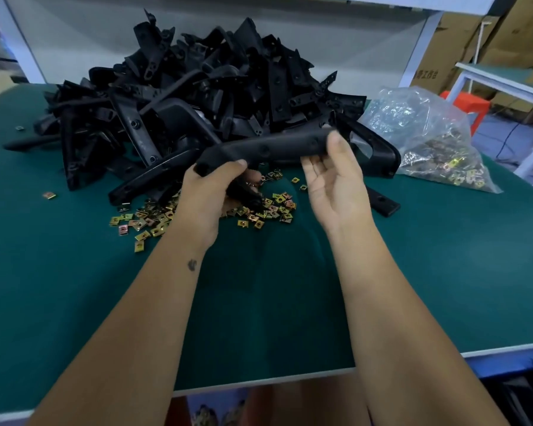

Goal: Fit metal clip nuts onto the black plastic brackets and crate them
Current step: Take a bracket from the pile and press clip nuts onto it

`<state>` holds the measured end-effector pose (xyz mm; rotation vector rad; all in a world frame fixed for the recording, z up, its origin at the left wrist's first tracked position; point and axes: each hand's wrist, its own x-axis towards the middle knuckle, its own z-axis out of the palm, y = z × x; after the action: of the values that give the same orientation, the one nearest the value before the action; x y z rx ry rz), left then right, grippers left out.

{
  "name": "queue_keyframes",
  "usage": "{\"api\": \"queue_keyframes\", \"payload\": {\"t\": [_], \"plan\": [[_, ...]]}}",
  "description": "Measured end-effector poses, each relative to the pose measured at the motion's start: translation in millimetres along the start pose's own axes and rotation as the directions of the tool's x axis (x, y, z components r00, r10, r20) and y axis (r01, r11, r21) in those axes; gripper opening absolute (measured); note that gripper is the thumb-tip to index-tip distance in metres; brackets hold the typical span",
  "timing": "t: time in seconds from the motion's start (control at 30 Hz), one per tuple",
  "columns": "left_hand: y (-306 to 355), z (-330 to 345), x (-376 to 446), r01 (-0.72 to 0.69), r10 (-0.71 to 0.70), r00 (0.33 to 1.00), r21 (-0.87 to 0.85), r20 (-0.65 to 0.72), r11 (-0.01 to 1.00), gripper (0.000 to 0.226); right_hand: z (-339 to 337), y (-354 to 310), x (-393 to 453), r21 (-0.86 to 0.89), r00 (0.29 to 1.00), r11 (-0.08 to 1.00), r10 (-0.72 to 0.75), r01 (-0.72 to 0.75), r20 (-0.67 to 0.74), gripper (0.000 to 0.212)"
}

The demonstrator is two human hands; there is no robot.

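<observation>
Bracket (277, 149), matte black, curved: left hand (210, 192) grips it, right hand (336, 179) seemingly pinches.

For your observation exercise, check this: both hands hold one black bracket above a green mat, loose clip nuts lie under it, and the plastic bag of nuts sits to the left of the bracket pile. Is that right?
One detail is wrong. The head view shows the plastic bag of nuts to the right of the bracket pile, not the left. The rest stands: the left hand and right hand hold one black bracket above the green mat, with loose clip nuts beneath.
</observation>
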<state>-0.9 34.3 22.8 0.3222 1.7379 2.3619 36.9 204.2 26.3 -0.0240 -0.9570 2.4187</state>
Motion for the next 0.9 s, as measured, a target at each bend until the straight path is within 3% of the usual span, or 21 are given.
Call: {"api": "queue_keyframes", "payload": {"t": [0.03,0.1,0.17,0.27,0.37,0.47,0.57,0.63,0.73,0.9], "plan": [[2,-2,2,0.039,-0.041,0.999,-0.116,-0.013,0.992,0.007,-1,0,0,-0.058,1.0,0.998,0.019,-0.02,-0.012,0.02],[3,-9,5,0.086,-0.106,0.993,-0.307,-0.048,0.948,0.005,-5,0,2,-0.347,0.993,0.936,0.026,-0.064,-0.115,0.027],[4,-13,8,0.08,-0.124,0.989,-0.405,-0.085,0.911,0.011,-9,4,3,-0.656,0.967,0.748,-0.083,-0.1,-0.242,0.021],[4,-16,9,0.036,-0.1,0.989,-0.485,-0.106,0.874,0.031,-10,11,2,-0.927,0.963,0.367,-0.214,-0.075,-0.162,0.025],[5,-17,9,0.003,-0.092,0.989,-0.593,-0.12,0.805,0.037,-8,14,-2,-0.994,0.987,0.113,-0.16,0.009,-0.01,0.028],[5,-19,8,0.006,-0.117,0.985,-0.654,-0.126,0.757,0.027,-7,16,-6,-0.995,0.999,-0.095,-0.045,0.01,0.014,0.022],[5,-19,10,0.022,-0.138,0.984,-0.679,-0.117,0.734,0.009,-7,19,-7,-0.955,0.991,-0.29,0.132,0.057,0.019,0.029],[3,-17,12,0.049,-0.157,0.981,-0.642,-0.112,0.765,0.007,-5,19,-7,-0.956,0.982,-0.274,0.178,0.107,0.059,0.031],[0,-13,13,0.08,-0.151,0.982,-0.477,-0.113,0.876,0.011,-3,21,-8,-0.973,0.981,-0.187,0.162,0.135,0.105,0.015],[-6,-6,8,0.027,-0.041,0.997,-0.218,-0.061,0.976,0.021,-4,24,-7,-0.98,0.982,-0.129,0.133,0.15,0.133,0.009]]}}
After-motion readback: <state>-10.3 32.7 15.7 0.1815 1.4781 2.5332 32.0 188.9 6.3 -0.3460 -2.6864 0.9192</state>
